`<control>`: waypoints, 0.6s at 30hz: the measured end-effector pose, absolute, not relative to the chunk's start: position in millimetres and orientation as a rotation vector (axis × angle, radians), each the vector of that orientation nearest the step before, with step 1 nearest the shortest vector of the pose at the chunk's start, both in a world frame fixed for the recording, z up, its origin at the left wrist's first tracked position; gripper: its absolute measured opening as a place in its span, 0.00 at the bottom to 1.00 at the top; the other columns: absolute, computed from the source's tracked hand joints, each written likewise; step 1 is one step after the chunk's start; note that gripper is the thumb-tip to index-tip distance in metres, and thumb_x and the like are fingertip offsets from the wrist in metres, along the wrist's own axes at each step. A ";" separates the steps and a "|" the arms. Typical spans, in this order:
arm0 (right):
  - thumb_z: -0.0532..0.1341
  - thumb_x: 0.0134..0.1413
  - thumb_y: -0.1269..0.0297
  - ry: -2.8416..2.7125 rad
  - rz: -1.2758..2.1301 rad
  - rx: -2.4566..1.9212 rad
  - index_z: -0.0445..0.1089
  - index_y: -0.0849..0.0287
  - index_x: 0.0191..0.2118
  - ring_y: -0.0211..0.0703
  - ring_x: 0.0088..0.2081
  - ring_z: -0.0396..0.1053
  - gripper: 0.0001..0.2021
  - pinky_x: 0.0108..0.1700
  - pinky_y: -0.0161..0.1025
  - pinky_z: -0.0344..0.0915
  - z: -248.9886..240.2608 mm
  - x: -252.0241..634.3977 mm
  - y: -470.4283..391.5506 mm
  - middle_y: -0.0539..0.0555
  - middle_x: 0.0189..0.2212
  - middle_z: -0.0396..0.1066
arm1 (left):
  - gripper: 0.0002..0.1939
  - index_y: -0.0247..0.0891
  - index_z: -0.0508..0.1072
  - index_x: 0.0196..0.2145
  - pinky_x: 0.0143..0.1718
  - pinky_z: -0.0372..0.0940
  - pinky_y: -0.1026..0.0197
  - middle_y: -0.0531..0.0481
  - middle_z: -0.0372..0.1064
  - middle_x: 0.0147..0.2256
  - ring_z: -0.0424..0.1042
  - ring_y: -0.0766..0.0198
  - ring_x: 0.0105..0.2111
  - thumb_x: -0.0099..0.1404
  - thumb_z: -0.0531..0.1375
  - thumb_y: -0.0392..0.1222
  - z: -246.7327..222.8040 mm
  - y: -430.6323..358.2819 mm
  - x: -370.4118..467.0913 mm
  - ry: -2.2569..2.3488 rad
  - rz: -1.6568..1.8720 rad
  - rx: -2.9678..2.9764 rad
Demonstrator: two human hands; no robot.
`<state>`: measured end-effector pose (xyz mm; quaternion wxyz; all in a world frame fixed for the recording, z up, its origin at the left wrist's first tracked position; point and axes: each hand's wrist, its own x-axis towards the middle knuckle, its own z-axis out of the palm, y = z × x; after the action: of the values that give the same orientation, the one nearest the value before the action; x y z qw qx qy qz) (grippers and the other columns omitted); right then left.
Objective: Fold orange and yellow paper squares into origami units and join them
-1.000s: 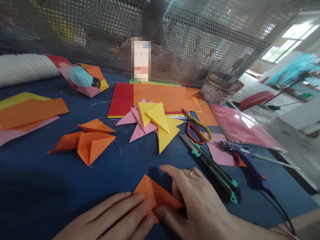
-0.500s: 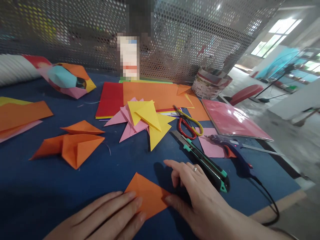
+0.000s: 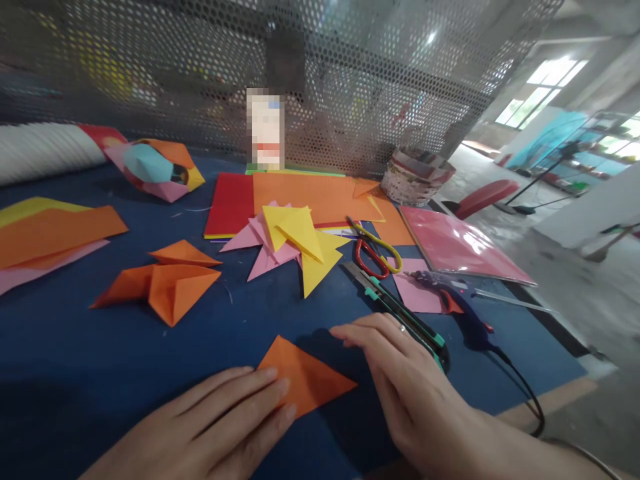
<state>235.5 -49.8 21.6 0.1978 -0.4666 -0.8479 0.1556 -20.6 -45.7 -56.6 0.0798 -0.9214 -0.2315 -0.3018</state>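
A folded piece of orange paper (image 3: pixel 313 383) lies on the blue tabletop with its sharp point toward the right. My left hand (image 3: pixel 220 417) rests flat across its left part, fingers stretched out, hiding that side. Just right of the paper's tip, my right hand (image 3: pixel 400 373) hovers with nothing in it. Its fingers reach forward, and a ring shows on one; the thumb is mostly hidden. Close beyond my right hand is a green and black utility knife (image 3: pixel 400 310), its blade out, its handle end partly covered by the hand.
Folded orange pieces (image 3: pixel 173 283) lie at left. Pink and yellow folded papers (image 3: pixel 295 240) sit ahead, before stacked coloured sheets (image 3: pixel 315 197). Scissors (image 3: pixel 375 250), a glue gun (image 3: pixel 463 297) with a cord and a pink packet (image 3: pixel 463 247) are at right. A perforated metal panel (image 3: pixel 340 87) stands behind.
My right hand has let go of the orange paper's right corner and lifted away to the right. My left hand stays on the paper. The view has shifted slightly.
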 end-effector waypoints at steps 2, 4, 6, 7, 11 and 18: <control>0.47 0.58 0.79 -2.459 0.399 -1.110 0.63 0.60 0.52 0.43 0.45 0.66 0.19 0.49 0.42 0.65 26.3 228.7 -48.3 0.56 0.45 0.69 | 0.20 0.46 0.71 0.50 0.63 0.49 0.62 0.60 0.71 0.49 0.67 0.70 0.52 0.71 0.46 0.32 -50.7 -45.1 -19.1 -0.696 -0.881 -2.765; 0.48 0.62 0.74 -2.618 0.378 -0.858 0.66 0.63 0.49 0.44 0.43 0.67 0.15 0.48 0.40 0.66 26.5 221.8 -44.6 0.57 0.43 0.71 | 0.19 0.44 0.72 0.49 0.63 0.47 0.63 0.59 0.72 0.49 0.67 0.70 0.51 0.71 0.45 0.33 -44.1 -44.5 -17.4 -0.682 -0.877 -2.793; 0.49 0.63 0.72 -2.757 0.326 -0.652 0.69 0.67 0.46 0.44 0.43 0.68 0.13 0.48 0.39 0.66 22.0 217.8 -38.8 0.58 0.41 0.72 | 0.18 0.42 0.74 0.46 0.63 0.46 0.64 0.58 0.73 0.46 0.67 0.70 0.50 0.73 0.45 0.37 -36.7 -43.7 -16.0 -0.676 -0.912 -2.828; 0.49 0.63 0.72 -2.805 0.292 -0.589 0.69 0.68 0.45 0.45 0.42 0.68 0.13 0.48 0.39 0.67 18.7 217.3 -35.6 0.59 0.39 0.72 | 0.19 0.42 0.75 0.44 0.63 0.46 0.65 0.58 0.74 0.45 0.67 0.70 0.49 0.74 0.44 0.39 -32.7 -43.2 -15.7 -0.688 -0.936 -2.838; 0.48 0.64 0.73 -2.871 0.253 -0.463 0.71 0.65 0.44 0.43 0.43 0.70 0.14 0.45 0.37 0.68 7.8 223.4 -25.1 0.58 0.37 0.73 | 0.19 0.44 0.74 0.47 0.62 0.47 0.66 0.61 0.74 0.46 0.68 0.70 0.48 0.74 0.43 0.41 -17.2 -38.5 -18.8 -0.654 -0.763 -2.847; 0.47 0.64 0.74 -2.819 0.230 -0.457 0.73 0.59 0.36 0.39 0.40 0.72 0.16 0.41 0.33 0.70 7.9 229.5 -24.2 0.56 0.34 0.74 | 0.18 0.43 0.71 0.51 0.59 0.55 0.66 0.59 0.73 0.47 0.68 0.70 0.49 0.71 0.46 0.36 -21.1 -37.8 -23.5 -0.573 -0.636 -2.836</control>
<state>229.5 -24.2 7.9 0.1379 -0.1579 -0.9746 0.0794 -23.5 -37.8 -21.1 0.0893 -0.9535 -0.1926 -0.2139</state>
